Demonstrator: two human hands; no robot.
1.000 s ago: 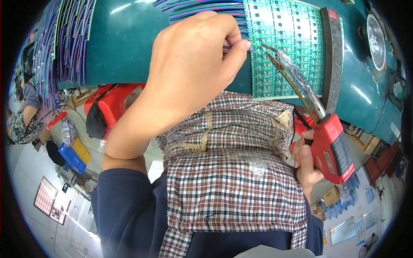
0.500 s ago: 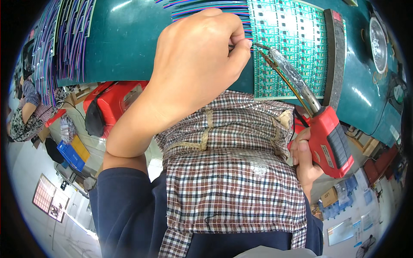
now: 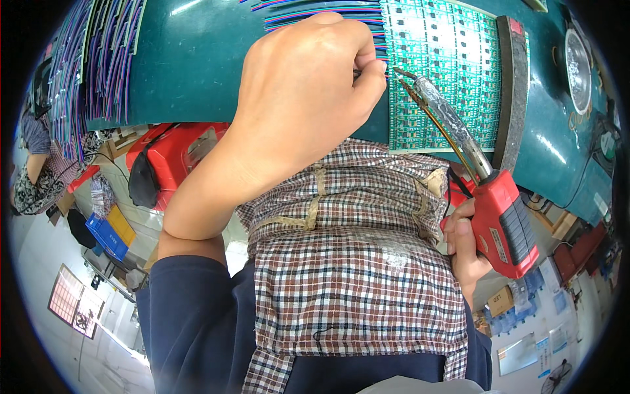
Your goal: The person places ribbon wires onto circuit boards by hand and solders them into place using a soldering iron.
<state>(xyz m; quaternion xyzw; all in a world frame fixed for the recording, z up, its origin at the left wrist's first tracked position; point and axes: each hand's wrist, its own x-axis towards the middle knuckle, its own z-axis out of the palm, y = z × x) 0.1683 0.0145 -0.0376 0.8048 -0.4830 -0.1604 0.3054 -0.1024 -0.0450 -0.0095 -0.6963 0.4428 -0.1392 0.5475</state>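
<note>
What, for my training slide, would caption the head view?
Left hand at coloured wires and green circuit boards; right hand holding a red soldering gun.

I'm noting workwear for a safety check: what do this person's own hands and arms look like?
The left hand is ungloved, with no ring or watch visible. The left forearm is bare up to a dark navy sleeve ending near the elbow. The right hand is ungloved too; most of that arm is hidden.

Bright light, glare on green tabletop (image 3: 190, 72), bent edges, dark corners
</note>
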